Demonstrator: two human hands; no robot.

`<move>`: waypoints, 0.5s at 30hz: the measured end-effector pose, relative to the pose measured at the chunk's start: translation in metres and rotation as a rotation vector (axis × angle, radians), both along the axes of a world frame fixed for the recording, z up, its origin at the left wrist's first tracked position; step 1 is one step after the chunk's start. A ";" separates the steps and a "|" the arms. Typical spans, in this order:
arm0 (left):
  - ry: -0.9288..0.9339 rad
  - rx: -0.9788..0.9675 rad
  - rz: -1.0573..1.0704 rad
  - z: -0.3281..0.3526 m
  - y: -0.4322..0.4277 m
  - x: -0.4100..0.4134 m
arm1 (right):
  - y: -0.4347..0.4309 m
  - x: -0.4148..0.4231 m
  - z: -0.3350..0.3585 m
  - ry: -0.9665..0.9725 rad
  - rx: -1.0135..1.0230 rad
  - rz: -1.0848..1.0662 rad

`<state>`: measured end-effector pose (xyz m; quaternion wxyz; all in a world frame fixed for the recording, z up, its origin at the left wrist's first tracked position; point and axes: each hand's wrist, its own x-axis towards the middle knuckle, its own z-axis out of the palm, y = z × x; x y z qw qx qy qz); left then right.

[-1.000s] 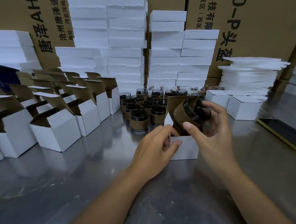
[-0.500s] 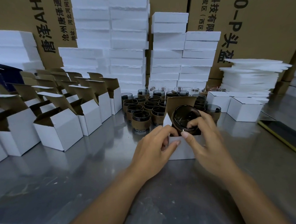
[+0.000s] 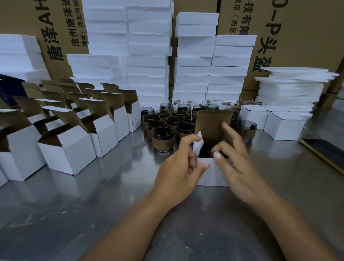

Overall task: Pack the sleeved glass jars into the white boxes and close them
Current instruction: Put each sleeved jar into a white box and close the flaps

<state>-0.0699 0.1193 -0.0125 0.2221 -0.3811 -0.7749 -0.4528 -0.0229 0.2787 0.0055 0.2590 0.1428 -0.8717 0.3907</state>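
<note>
l hand [image 3: 177, 169] grips the left side of the open white box [image 3: 210, 174] mid steel table [image 3: 86, 205], thumb on its front wall, fingers curled at the side flap. sleeved jar [image 3: 205, 149] sits inside the box, w/ the lid flap [image 3: 212, 120] standing up behind. r hand [image 3: 238, 167] is over the opening, thumb + index curled at the jar's near rim; can't tell if they pinch it or just touch. spare jars [image 3: 163, 138] are clustered just behind, open boxes [image 3: 73, 146] in rows on the left, closed boxes [image 3: 284, 126] on the right.

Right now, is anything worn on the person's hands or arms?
No. The left hand and right hand are bare: no gloves, rings or watch. Both forearms are uncovered to the frame's edge, with no sleeves showing. The fingernails are short and unpainted.
</note>
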 end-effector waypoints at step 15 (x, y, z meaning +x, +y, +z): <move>-0.090 -0.081 0.018 -0.001 0.000 -0.001 | -0.001 -0.010 0.008 -0.096 -0.637 -0.206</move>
